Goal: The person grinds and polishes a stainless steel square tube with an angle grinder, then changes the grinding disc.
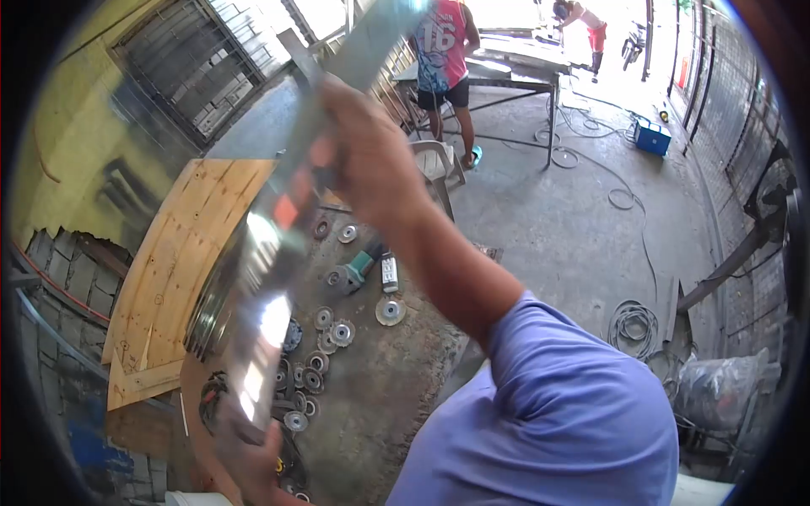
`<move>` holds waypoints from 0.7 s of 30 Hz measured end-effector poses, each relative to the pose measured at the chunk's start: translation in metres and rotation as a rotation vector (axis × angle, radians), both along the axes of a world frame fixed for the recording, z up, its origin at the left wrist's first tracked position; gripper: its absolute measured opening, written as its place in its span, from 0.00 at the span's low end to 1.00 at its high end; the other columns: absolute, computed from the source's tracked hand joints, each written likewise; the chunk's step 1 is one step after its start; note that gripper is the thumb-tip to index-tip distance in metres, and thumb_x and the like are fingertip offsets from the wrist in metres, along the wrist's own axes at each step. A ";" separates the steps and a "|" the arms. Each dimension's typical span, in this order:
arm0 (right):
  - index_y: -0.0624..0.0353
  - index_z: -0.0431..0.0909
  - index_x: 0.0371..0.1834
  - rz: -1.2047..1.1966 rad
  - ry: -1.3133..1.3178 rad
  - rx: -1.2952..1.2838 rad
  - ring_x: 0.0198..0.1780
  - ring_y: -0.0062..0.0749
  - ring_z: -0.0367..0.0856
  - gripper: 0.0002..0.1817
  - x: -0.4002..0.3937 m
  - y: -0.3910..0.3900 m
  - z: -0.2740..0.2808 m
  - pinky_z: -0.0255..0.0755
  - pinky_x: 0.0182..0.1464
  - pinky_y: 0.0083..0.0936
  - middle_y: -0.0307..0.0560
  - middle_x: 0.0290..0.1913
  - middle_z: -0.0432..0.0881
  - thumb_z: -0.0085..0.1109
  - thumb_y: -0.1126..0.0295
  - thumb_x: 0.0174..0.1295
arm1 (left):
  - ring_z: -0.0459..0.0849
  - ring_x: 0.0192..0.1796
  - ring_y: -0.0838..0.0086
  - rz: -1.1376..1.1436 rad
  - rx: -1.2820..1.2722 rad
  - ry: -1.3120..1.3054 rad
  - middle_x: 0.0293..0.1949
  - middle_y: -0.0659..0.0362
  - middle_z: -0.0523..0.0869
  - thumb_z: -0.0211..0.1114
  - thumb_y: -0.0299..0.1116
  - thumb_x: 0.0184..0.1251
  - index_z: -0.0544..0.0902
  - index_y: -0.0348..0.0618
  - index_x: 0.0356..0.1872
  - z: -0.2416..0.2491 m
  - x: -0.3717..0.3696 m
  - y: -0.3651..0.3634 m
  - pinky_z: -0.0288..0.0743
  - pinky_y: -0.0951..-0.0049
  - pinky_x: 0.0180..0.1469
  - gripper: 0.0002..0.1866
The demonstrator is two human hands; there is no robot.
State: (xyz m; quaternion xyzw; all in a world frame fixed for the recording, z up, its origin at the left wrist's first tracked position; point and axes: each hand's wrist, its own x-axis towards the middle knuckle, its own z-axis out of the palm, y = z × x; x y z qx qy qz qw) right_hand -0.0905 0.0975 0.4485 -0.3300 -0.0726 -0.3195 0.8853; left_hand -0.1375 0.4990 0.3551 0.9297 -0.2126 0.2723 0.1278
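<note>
A long, shiny metal bar slants across the view from lower left to the top, smeared by motion. My right hand is closed around its upper part, with the arm stretched out in front of me. Near the lower end, my left hand grips the bar, blurred, its thumb showing at the side. Below the bar on the floor lie a green angle grinder, a white power strip and several round grinding discs.
A wooden panel leans at left beside a stack of metal lengths. Behind stand a plastic chair, a metal-framed table and a person. Another person bends farther back. Cables and a blue machine lie right.
</note>
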 end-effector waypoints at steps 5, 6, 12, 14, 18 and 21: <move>0.62 0.69 0.64 0.174 0.439 -0.048 0.42 0.33 0.84 0.30 0.009 -0.038 -0.214 0.80 0.43 0.33 0.49 0.49 0.82 0.63 0.50 0.71 | 0.88 0.50 0.49 0.037 0.057 0.633 0.45 0.45 0.89 0.78 0.38 0.42 0.77 0.41 0.62 -0.130 -0.021 0.042 0.80 0.55 0.52 0.39; 0.61 0.68 0.65 0.238 0.570 0.004 0.42 0.32 0.84 0.32 -0.001 -0.033 -0.243 0.80 0.43 0.33 0.48 0.49 0.81 0.62 0.49 0.71 | 0.88 0.51 0.49 0.071 0.111 0.695 0.46 0.44 0.88 0.79 0.40 0.42 0.78 0.42 0.61 -0.150 -0.023 0.043 0.80 0.54 0.52 0.39; 0.57 0.67 0.68 0.677 0.636 0.099 0.46 0.31 0.82 0.32 -0.035 -0.058 -0.358 0.82 0.45 0.33 0.47 0.58 0.79 0.67 0.51 0.69 | 0.88 0.51 0.49 0.331 0.331 0.922 0.47 0.44 0.89 0.80 0.40 0.43 0.79 0.46 0.58 -0.228 -0.039 0.062 0.80 0.53 0.54 0.36; 0.57 0.67 0.68 0.743 0.530 -0.031 0.48 0.33 0.83 0.33 -0.043 -0.081 -0.336 0.82 0.47 0.32 0.47 0.58 0.79 0.70 0.53 0.67 | 0.87 0.52 0.50 0.392 0.258 1.065 0.46 0.45 0.89 0.80 0.37 0.43 0.80 0.45 0.55 -0.223 -0.039 0.065 0.80 0.54 0.54 0.33; 0.59 0.69 0.72 0.991 0.485 -0.534 0.55 0.35 0.83 0.40 -0.024 -0.125 -0.328 0.78 0.55 0.33 0.47 0.59 0.83 0.73 0.49 0.63 | 0.87 0.48 0.58 0.294 0.214 1.135 0.43 0.48 0.88 0.78 0.30 0.43 0.78 0.40 0.50 -0.221 -0.038 0.087 0.80 0.60 0.51 0.29; 0.64 0.87 0.51 1.115 0.631 -0.818 0.52 0.33 0.85 0.31 -0.023 -0.169 -0.243 0.77 0.55 0.31 0.51 0.49 0.89 0.73 0.44 0.61 | 0.87 0.48 0.58 0.308 0.263 1.117 0.42 0.49 0.88 0.79 0.30 0.43 0.80 0.40 0.48 -0.205 -0.035 0.075 0.80 0.60 0.51 0.27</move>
